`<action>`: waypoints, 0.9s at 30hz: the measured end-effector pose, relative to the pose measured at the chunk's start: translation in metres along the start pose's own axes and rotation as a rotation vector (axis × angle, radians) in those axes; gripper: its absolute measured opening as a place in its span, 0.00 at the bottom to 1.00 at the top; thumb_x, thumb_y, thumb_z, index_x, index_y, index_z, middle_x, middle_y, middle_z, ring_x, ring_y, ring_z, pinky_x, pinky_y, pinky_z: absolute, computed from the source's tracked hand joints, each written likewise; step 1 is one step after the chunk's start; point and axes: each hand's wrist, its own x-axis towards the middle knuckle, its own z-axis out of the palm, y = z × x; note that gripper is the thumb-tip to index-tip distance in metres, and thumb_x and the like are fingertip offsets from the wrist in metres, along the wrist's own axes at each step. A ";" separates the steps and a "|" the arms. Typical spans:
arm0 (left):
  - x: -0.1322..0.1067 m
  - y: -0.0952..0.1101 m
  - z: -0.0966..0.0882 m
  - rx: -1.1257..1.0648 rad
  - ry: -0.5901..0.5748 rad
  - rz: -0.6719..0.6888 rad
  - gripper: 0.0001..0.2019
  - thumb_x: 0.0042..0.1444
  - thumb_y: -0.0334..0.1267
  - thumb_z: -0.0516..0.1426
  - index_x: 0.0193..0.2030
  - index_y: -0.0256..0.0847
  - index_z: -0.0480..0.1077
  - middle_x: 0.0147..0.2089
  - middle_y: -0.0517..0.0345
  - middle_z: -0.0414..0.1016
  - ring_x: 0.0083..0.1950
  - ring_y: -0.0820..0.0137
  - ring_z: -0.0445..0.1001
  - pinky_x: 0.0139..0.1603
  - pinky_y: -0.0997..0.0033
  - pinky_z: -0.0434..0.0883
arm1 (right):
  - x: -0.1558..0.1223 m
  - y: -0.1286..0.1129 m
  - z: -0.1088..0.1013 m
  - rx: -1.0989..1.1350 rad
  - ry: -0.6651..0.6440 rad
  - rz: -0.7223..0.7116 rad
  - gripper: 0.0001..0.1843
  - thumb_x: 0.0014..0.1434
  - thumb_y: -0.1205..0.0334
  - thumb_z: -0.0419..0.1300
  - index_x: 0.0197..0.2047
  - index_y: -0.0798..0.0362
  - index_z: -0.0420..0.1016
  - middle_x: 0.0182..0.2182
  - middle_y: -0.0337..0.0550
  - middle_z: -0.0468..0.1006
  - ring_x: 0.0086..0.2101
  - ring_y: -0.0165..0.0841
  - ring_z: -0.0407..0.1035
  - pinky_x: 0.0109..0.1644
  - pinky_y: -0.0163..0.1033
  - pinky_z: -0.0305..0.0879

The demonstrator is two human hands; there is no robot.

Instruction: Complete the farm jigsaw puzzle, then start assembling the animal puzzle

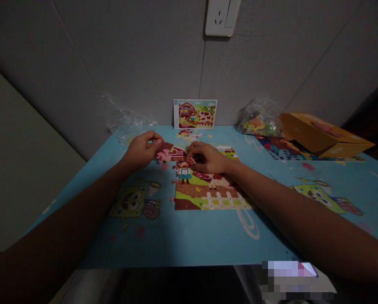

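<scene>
Dim light. Left hand [142,150]: fingers pinched on a pink-red puzzle piece [169,153], at the top-left edge of the half-built puzzle [208,196], mid-surface [191,240]. Right hand [208,158] curled over the puzzle's top rows, hiding them; whether it grips anything, cannot tell. Bag [258,118] contents blurred.

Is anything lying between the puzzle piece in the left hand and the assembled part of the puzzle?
Nothing visible does. The left hand holds the puzzle piece right at the upper left edge of the assembled part. The right hand rests on that part's top, beside the piece.
</scene>
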 end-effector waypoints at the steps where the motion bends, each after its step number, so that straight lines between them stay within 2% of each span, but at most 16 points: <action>1: 0.002 -0.002 0.000 0.029 0.023 -0.064 0.11 0.57 0.41 0.53 0.39 0.37 0.73 0.34 0.53 0.78 0.32 0.68 0.73 0.36 0.68 0.71 | 0.000 0.001 0.000 0.003 0.001 0.002 0.10 0.49 0.66 0.63 0.37 0.56 0.78 0.38 0.47 0.74 0.39 0.37 0.67 0.46 0.43 0.62; 6: 0.007 -0.004 -0.006 0.287 0.055 -0.332 0.11 0.50 0.34 0.54 0.38 0.37 0.74 0.33 0.52 0.78 0.30 0.66 0.73 0.32 0.69 0.68 | 0.000 0.003 0.001 0.017 0.002 0.018 0.10 0.48 0.65 0.63 0.37 0.55 0.78 0.38 0.46 0.73 0.39 0.37 0.67 0.46 0.43 0.61; 8: 0.007 -0.004 -0.009 0.352 0.054 -0.360 0.13 0.49 0.33 0.55 0.42 0.37 0.75 0.31 0.53 0.78 0.31 0.64 0.74 0.34 0.68 0.67 | 0.000 0.003 0.001 0.017 0.007 0.021 0.10 0.48 0.65 0.63 0.36 0.55 0.78 0.38 0.47 0.74 0.40 0.37 0.67 0.47 0.44 0.61; 10: 0.007 -0.004 -0.012 0.420 0.019 -0.349 0.16 0.49 0.37 0.57 0.45 0.37 0.76 0.31 0.52 0.77 0.34 0.61 0.75 0.37 0.66 0.68 | 0.001 0.002 0.001 0.018 0.006 0.019 0.10 0.48 0.64 0.63 0.36 0.55 0.78 0.38 0.47 0.74 0.40 0.38 0.67 0.46 0.44 0.61; 13: 0.006 -0.006 -0.013 0.529 -0.080 -0.245 0.21 0.51 0.44 0.58 0.51 0.38 0.76 0.39 0.48 0.77 0.42 0.57 0.75 0.45 0.62 0.70 | 0.001 0.004 0.002 0.011 -0.002 -0.001 0.10 0.49 0.64 0.63 0.37 0.55 0.78 0.38 0.47 0.74 0.40 0.38 0.67 0.47 0.44 0.61; 16: 0.005 -0.007 -0.013 0.540 -0.241 0.003 0.24 0.51 0.38 0.56 0.57 0.41 0.75 0.51 0.46 0.72 0.52 0.57 0.71 0.55 0.60 0.67 | 0.001 0.005 0.002 0.005 0.004 -0.015 0.10 0.49 0.64 0.63 0.37 0.55 0.78 0.38 0.46 0.74 0.40 0.37 0.67 0.47 0.44 0.60; 18: 0.004 -0.007 -0.013 0.546 -0.382 0.136 0.27 0.49 0.32 0.54 0.57 0.42 0.74 0.53 0.47 0.71 0.53 0.58 0.70 0.58 0.61 0.66 | 0.001 0.005 0.003 0.008 0.007 -0.008 0.10 0.48 0.65 0.63 0.37 0.55 0.78 0.38 0.46 0.74 0.40 0.37 0.67 0.47 0.43 0.60; 20: 0.004 -0.006 -0.016 0.585 -0.467 0.181 0.28 0.47 0.30 0.53 0.56 0.41 0.75 0.49 0.48 0.73 0.50 0.60 0.71 0.56 0.61 0.66 | 0.001 0.005 0.003 0.011 0.003 0.001 0.10 0.49 0.65 0.63 0.37 0.55 0.78 0.38 0.46 0.74 0.39 0.37 0.67 0.46 0.43 0.61; 23: 0.004 -0.005 -0.021 0.642 -0.478 0.179 0.22 0.49 0.33 0.54 0.50 0.37 0.77 0.44 0.47 0.74 0.47 0.60 0.72 0.54 0.61 0.67 | 0.001 0.005 0.003 0.001 0.002 -0.007 0.10 0.49 0.64 0.63 0.38 0.56 0.78 0.38 0.47 0.74 0.40 0.38 0.67 0.46 0.43 0.61; 25: 0.004 -0.006 -0.023 0.643 -0.480 0.204 0.20 0.50 0.36 0.55 0.49 0.35 0.76 0.49 0.45 0.75 0.51 0.58 0.71 0.57 0.60 0.66 | 0.001 0.005 0.003 -0.011 0.008 -0.025 0.10 0.50 0.63 0.63 0.38 0.55 0.78 0.38 0.47 0.74 0.40 0.38 0.67 0.47 0.43 0.61; 27: 0.004 -0.006 -0.024 0.623 -0.503 0.238 0.23 0.52 0.36 0.54 0.55 0.36 0.73 0.56 0.44 0.73 0.56 0.58 0.70 0.61 0.59 0.62 | 0.002 0.005 0.003 -0.014 0.007 -0.031 0.10 0.49 0.64 0.63 0.37 0.55 0.78 0.38 0.46 0.74 0.40 0.37 0.67 0.47 0.43 0.61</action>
